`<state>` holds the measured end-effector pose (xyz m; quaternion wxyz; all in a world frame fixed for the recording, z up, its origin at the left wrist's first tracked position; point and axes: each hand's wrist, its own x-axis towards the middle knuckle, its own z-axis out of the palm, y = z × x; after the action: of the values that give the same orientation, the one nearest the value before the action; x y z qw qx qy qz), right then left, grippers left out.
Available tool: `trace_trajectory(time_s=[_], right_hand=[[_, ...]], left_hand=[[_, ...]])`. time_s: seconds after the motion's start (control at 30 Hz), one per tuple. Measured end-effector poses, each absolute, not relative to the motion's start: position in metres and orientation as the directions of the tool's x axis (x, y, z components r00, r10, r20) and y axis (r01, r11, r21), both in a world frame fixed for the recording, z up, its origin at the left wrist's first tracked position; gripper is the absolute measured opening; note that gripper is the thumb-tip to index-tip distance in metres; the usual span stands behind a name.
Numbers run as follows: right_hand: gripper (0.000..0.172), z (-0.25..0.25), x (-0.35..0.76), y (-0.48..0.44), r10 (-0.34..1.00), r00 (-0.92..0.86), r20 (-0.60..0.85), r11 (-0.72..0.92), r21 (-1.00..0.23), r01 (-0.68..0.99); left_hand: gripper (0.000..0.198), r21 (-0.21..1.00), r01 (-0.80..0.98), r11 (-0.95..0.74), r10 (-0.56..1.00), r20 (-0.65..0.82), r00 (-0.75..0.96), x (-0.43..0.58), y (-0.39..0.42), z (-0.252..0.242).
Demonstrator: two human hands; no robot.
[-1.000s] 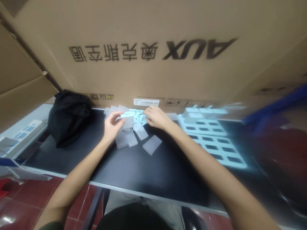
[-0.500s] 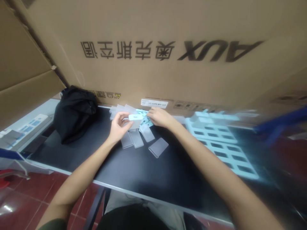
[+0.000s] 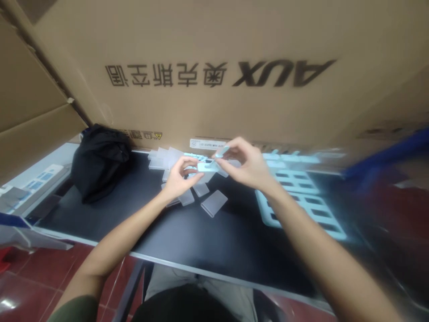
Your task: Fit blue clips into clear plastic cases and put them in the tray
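Step in hand, as judged: bring the small pale-blue part (image 3: 223,151) onto the flat pale piece (image 3: 206,167).

L hand (image 3: 179,179): thumb and fingers closed on the flat pale piece, held roughly level above the table (image 3: 201,241). R hand (image 3: 250,169): thumb and forefinger pinched on the small pale-blue part, just above and to the R of the L grip; the two parts are near, but contact cannot be told (blur).

Advisory:
- use L hand as the fixture; move R only
- grip the flat pale piece by its edges; leave the upper face free
- square the small pale-blue part before pressing; light force, as thin plastic probably flexes

Directly below both grips: frosted clear cases (image 3: 214,203), loose, some overlapping; work above them to avoid a knock. R of the R grip: slotted tray (image 3: 303,193). Far L of the L grip: black bag (image 3: 98,163). Beyond both grips: cardboard box (image 3: 214,103).
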<state>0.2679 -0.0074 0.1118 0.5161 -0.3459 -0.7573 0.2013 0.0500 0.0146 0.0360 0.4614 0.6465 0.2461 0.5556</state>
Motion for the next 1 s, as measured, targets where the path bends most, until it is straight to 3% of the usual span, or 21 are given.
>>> trace_trajectory(time_s=[0.17,0.3,0.43,0.6,0.73,0.9,1.0], right_hand=[[0.013,0.111,0.282,-0.018,0.702,-0.291,0.650,0.686,-0.510,0.519],[0.028,0.102,0.286,-0.031,0.677,-0.249,0.693,0.648,-0.401,0.648],[0.052,0.085,0.285,-0.045,0.779,-0.166,0.604,0.516,-0.468,0.717],[0.052,0.076,0.297,-0.064,0.896,-0.106,0.432,0.371,-0.596,0.712],[0.057,0.068,0.310,-0.082,0.922,-0.095,0.376,0.332,-0.638,0.695],[0.057,0.047,0.346,-0.092,0.906,-0.031,0.423,0.300,-0.587,0.752],[0.067,0.036,0.393,-0.083,0.882,0.154,0.445,0.126,-0.537,0.834]], left_hand=[[0.040,0.855,-0.204,-0.478,0.817,0.517,0.254,0.072,0.009,0.048],[0.041,0.848,-0.194,-0.493,0.815,0.529,0.239,0.087,0.008,0.054],[0.041,0.850,-0.208,-0.484,0.812,0.525,0.257,0.106,0.007,0.055],[0.044,0.870,-0.232,-0.434,0.808,0.490,0.328,0.127,0.001,0.049],[0.038,0.902,-0.229,-0.366,0.771,0.432,0.468,0.135,-0.006,0.045],[0.029,0.870,0.004,-0.493,0.682,0.383,0.623,0.128,-0.019,0.045],[0.027,0.656,0.281,-0.700,0.631,0.385,0.673,0.115,-0.030,0.044]])
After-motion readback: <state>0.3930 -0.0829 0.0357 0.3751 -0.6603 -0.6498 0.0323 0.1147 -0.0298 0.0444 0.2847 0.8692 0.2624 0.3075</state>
